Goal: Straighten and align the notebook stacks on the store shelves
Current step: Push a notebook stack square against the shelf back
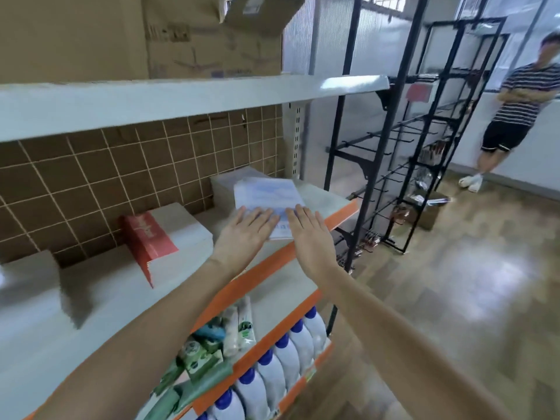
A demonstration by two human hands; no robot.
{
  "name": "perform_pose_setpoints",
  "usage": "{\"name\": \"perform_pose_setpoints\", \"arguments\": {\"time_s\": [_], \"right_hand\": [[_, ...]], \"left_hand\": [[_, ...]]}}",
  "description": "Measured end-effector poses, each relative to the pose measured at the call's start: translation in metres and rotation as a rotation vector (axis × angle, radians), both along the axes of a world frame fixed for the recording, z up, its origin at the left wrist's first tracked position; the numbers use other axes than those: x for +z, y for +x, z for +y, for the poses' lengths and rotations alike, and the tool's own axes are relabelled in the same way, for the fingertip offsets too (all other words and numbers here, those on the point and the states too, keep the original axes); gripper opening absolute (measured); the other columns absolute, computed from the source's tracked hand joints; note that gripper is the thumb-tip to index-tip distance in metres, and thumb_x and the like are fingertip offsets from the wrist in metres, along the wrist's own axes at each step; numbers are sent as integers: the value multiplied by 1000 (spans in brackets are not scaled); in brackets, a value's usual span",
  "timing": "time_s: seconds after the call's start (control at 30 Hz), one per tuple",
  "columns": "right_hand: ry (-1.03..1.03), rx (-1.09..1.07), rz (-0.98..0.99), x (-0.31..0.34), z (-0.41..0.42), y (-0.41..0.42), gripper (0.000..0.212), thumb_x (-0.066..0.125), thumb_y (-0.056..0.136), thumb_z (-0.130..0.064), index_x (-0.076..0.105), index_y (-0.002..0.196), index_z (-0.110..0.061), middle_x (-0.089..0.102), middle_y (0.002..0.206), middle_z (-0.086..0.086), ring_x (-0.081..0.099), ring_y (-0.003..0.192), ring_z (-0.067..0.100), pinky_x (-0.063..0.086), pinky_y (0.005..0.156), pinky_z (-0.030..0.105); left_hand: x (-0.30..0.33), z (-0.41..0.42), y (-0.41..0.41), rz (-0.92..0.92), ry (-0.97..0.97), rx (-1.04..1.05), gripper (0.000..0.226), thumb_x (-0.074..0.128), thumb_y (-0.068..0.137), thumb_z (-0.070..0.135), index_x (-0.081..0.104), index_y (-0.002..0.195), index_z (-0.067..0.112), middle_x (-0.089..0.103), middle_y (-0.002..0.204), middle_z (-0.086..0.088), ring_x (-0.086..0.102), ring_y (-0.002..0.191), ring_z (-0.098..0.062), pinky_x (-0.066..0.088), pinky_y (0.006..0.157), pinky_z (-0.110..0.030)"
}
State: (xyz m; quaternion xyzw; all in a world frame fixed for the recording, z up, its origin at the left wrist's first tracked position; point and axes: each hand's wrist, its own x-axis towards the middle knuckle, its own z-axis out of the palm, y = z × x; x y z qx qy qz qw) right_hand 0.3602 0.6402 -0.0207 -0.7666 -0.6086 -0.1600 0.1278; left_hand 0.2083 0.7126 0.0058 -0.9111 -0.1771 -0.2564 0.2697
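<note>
- The left hand (pixel 242 230) lies flat with straight fingers, its fingertips pressing on the near left part of the blue-and-white notebook stack (pixel 266 197).
- The right hand (pixel 306 230) is flat too, fingers straight and close together, touching the near right edge of the same stack.
- That stack sits at the right end of the middle shelf (pixel 327 204), close to its orange front lip, turned slightly askew to the shelf edge; a pale wrapped pile (pixel 227 183) stands just behind it against the tiled wall (pixel 91 174).
- Further left on the same shelf a red notebook stack (pixel 148 237) rests on a grey-white block (pixel 185 228), and another pale block (pixel 30 274) stands at the far left.
- On the shelf below lie green packets (pixel 206 356); lower down stands a row of white bottles with blue caps (pixel 272 371).
- Cardboard boxes (pixel 212 40) fill the top shelf.
- To the right stands a black wire rack (pixel 424 140) on the wood-pattern floor, and beyond it a person in a striped shirt (pixel 521 98) leans with arms folded.
</note>
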Motion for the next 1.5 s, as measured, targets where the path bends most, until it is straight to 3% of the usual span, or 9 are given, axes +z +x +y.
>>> {"name": "perform_pose_setpoints", "arguments": {"time_s": [0.17, 0.3, 0.43, 0.6, 0.83, 1.0, 1.17, 1.4, 1.5], "right_hand": [[-138, 41, -66, 10, 58, 48, 66, 38, 93, 3, 7, 151, -6, 10, 158, 14, 8, 146, 26, 1, 119, 39], [-185, 82, -51, 3, 95, 73, 67, 39, 92, 5, 11, 151, -10, 13, 158, 10, 9, 145, 24, 2, 119, 41], [-242, 130, 21, -13, 117, 92, 66, 33, 94, 5, 6, 152, -13, 6, 160, 6, 5, 146, 21, 4, 118, 38], [-199, 217, 8, -28, 136, 116, 65, 31, 95, 1, 2, 152, -13, 2, 160, 5, 3, 146, 18, 1, 117, 36], [-235, 346, 32, -20, 182, 144, 69, 43, 94, -4, 7, 152, -16, 8, 160, 1, 7, 146, 16, 2, 117, 40], [-321, 462, 109, -19, 210, 155, 76, 48, 95, -42, 7, 152, -14, 9, 159, 3, 7, 146, 19, 5, 116, 44], [-331, 573, 135, -20, 225, 160, 85, 49, 91, -54, 7, 151, -12, 6, 159, 7, 6, 146, 23, 8, 115, 42], [-270, 723, 219, -20, 236, 164, 88, 54, 88, -55, 14, 149, -8, 12, 158, 9, 7, 146, 25, 8, 117, 34], [-230, 765, 549, -19, 232, 172, 79, 60, 89, -41, 21, 149, -8, 21, 156, 9, 15, 145, 25, 16, 116, 32]], "left_hand": [[-12, 46, 46, -69, -163, 90, 53, 85, 56, 0, 71, 107, 7, 70, 108, -8, 69, 95, -21, 56, 81, -38], [-35, 71, 73, -103, -480, 188, 52, 43, 89, -5, 42, 139, 8, 46, 142, -9, 44, 131, -28, 25, 112, -41], [-52, 93, 86, 0, -521, 302, 55, 30, 99, 8, 16, 150, 24, 14, 157, 5, 11, 144, -10, 0, 115, -29], [-57, 106, 91, 62, -535, 336, 56, 37, 100, 34, 12, 150, 30, 6, 158, 10, 4, 144, -5, -6, 114, -27], [-47, 123, 108, 37, -577, 497, 56, 31, 98, 50, 17, 149, 33, 12, 157, 11, 8, 143, -5, 5, 115, -26], [-47, 120, 113, -63, -695, 651, 60, 35, 94, 56, 18, 149, 35, 9, 158, 9, 6, 144, -8, 8, 114, -29], [-48, 114, 113, -175, -808, 829, 68, 15, 86, 63, 14, 148, 36, 10, 158, 2, 15, 144, -18, 10, 115, -33], [-52, 113, 128, -516, -936, 834, 58, 45, 96, 40, 20, 148, 34, 38, 147, -5, 35, 133, -26, 32, 105, -37], [-52, 113, 129, -647, -954, 827, 58, 52, 93, 39, 29, 146, 29, 46, 142, -4, 44, 128, -25, 39, 102, -39]]}}
